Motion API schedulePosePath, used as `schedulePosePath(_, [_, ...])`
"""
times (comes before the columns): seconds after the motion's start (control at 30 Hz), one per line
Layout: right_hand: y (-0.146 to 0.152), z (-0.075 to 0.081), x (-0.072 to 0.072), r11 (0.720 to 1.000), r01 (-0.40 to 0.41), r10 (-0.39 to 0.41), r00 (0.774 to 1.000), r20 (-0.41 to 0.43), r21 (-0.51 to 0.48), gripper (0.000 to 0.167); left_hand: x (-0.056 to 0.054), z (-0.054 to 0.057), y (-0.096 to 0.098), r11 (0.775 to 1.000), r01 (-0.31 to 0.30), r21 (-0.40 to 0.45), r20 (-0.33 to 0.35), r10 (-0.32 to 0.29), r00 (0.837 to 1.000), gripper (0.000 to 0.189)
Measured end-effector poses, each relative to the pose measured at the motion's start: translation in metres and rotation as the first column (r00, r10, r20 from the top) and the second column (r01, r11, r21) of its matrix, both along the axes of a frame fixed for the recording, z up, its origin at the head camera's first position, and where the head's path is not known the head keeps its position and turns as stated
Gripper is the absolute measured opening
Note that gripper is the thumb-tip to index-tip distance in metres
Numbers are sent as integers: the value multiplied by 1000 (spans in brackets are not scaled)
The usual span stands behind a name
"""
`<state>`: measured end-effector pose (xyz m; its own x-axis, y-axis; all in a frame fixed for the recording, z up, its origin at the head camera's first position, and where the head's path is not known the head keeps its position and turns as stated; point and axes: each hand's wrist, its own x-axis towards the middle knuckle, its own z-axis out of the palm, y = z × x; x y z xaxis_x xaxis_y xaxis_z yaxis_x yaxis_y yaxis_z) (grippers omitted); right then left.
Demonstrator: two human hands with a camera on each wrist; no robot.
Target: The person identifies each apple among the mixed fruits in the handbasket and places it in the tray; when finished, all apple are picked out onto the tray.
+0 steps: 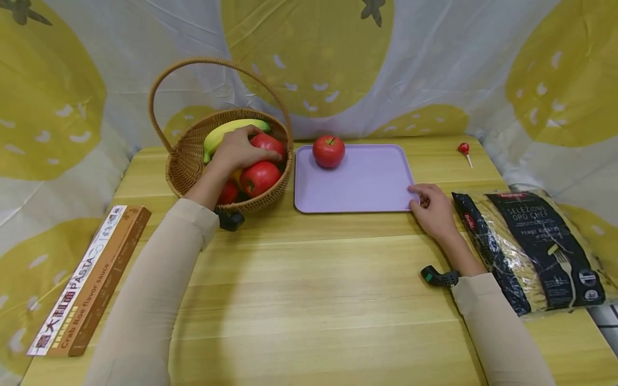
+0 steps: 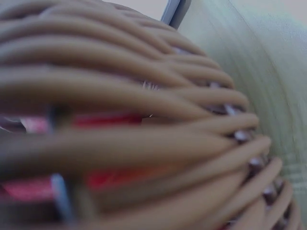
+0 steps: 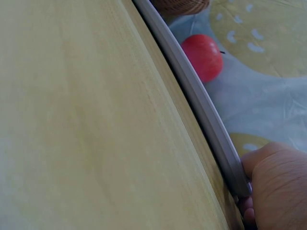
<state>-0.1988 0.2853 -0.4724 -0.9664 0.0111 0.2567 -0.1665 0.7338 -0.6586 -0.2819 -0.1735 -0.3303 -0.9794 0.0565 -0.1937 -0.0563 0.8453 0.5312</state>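
Observation:
In the head view my left hand (image 1: 241, 150) reaches into a wicker basket (image 1: 188, 161), fingers and thumb curled about a red apple (image 1: 268, 142). Around it lie another red apple (image 1: 260, 179), part of a third (image 1: 228, 193) and a yellow banana (image 1: 232, 127). The basket weave (image 2: 120, 98) fills most of the left wrist view, hiding that hand. My right hand (image 1: 434, 209) pinches the right edge of a lilac tray (image 1: 362, 182), thumb at the rim in the right wrist view. One red apple (image 1: 329, 151) sits at the tray's back left.
The basket's tall handle (image 1: 212, 60) arches above it. A long pasta box (image 1: 92, 279) lies at the left of the wooden table (image 1: 309, 300). At the right are a bag of penne pasta (image 1: 536, 246) and a red lollipop (image 1: 464, 149). A patterned cloth (image 1: 425, 64) hangs behind.

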Motion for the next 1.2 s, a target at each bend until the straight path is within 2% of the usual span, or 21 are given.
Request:
schedulePosePath(0.23, [3, 0, 1, 1000, 13, -13, 1000, 9, -3, 35, 2, -1, -3, 999, -14, 40, -92, 18, 996, 84])
schedulePosePath(0.43, [3, -1, 1, 1000, 0, 0, 1000, -3, -25, 35, 9, 7, -4, 996, -43, 81, -160, 56, 985, 81])
schedulePosePath(0.63, [3, 0, 1, 1000, 0, 0, 1000, -6, -21, 35, 23, 21, -4, 991, -68, 112, -162, 86, 983, 90])
schedulePosePath(0.8, [3, 1, 1, 1000, 7, -7, 1000, -5, -17, 35, 35, 28, -6, 988, -65, 140, -202, 93, 975, 94])
schedulePosePath(1.0, [3, -1, 0, 1000, -1, 2, 1000, 8, -27, 35, 53, 28, -12, 980, -44, 195, -254, 94, 963, 93])
schedulePosePath(1.2, [5, -1, -1, 1000, 5, -5, 1000, 13, -22, 35, 66, 26, -8, 960, 19, 280, -291, 66, 955, 88])
